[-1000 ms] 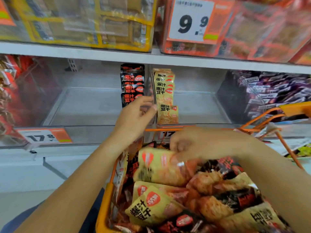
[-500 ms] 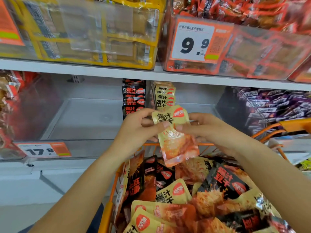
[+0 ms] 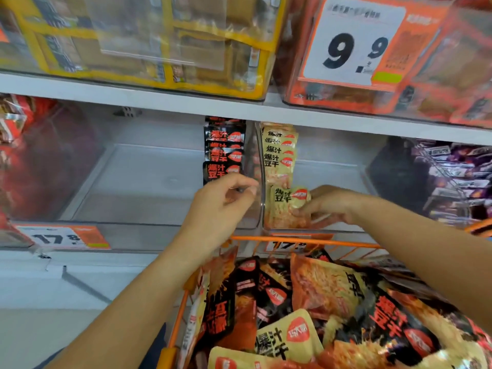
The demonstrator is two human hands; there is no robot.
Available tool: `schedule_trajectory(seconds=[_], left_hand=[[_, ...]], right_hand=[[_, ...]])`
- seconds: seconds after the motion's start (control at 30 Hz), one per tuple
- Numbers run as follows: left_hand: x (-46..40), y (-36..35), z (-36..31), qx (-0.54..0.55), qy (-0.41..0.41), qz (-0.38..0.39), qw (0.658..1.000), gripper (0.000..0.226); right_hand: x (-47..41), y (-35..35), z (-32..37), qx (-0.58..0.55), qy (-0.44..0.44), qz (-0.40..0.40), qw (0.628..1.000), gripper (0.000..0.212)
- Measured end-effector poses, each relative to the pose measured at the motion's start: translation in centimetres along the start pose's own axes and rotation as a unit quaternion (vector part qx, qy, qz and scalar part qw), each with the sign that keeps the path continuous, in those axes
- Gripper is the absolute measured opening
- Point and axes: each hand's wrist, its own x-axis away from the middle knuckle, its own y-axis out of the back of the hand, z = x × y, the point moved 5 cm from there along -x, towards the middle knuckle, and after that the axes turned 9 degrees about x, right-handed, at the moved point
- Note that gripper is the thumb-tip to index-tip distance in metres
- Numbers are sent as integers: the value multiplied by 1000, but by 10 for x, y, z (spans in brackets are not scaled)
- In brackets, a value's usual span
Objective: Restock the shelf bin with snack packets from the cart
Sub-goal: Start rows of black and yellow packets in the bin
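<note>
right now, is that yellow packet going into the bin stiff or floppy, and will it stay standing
Probably floppy: the yellow packet looks crinkled where the right hand pinches it. Likely light and glossy-slick. It may slump unless leaned on the yellow row behind.

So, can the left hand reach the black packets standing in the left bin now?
Probably yes: the left hand is open and holds nothing, just before the black packets, with nothing between them.

We cannot read the blurred small print on the price tag (image 3: 354,41); the orange cart (image 3: 306,240) runs off the lower edge, and packets bury its floor.
</note>
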Motion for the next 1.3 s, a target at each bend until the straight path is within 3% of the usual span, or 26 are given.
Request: schedule_trajectory(seconds=[0.1, 0.27, 0.37, 0.47, 0.6, 0.73, 0.83, 0.97, 1.03, 1.07, 1.1, 1.17, 1.23, 1.3], left_hand=[[-2, 6, 0, -10, -10, -4, 1000, 16], [-7, 14, 1, -19, -9, -10, 1000, 18], [-10, 16, 2, -24, -12, -14, 1000, 20], [-11, 15, 1, -30, -14, -15, 999, 20], [-8, 13, 1, -50, -18, -10, 999, 23], [-5, 10, -2, -71, -30, -1, 997, 23], [-4, 8, -3, -77, -35, 5, 996, 22], [-2, 3, -12, -66, -46, 16, 997, 22], [2, 2, -18, -61, -58, 17, 996, 22], [4, 1, -21, -59, -63, 18, 996, 22], [7, 0, -23, -59, -69, 18, 996, 22], [11, -1, -25, -69, -78, 21, 994, 21], [14, -3, -26, -91, -84, 26, 992, 21], [15, -6, -25, -107, -89, 33, 990, 20]], right_hand=[[-11, -7, 0, 38, -15, -17, 999, 48], [-20, -12, 4, 30, -11, 22, 999, 35], [-28, 4, 11, -17, 35, -83, 996, 18], [-37, 18, 22, -48, 89, -195, 976, 23], [-46, 11, 45, 59, 104, -262, 957, 46], [-49, 4, 50, 100, 75, -207, 970, 35], [-32, 2, 49, 83, 75, -122, 986, 46], [20, 19, 50, 103, 111, -153, 976, 63], [57, 27, 50, 109, 152, -189, 964, 36], [74, 27, 47, 122, 172, -182, 961, 18], [91, 22, 45, 155, 189, -151, 958, 14], [121, 0, 39, 273, 212, -51, 937, 18], [141, -32, 30, 396, 247, 28, 884, 29], [146, -62, 18, 468, 261, 58, 843, 46]])
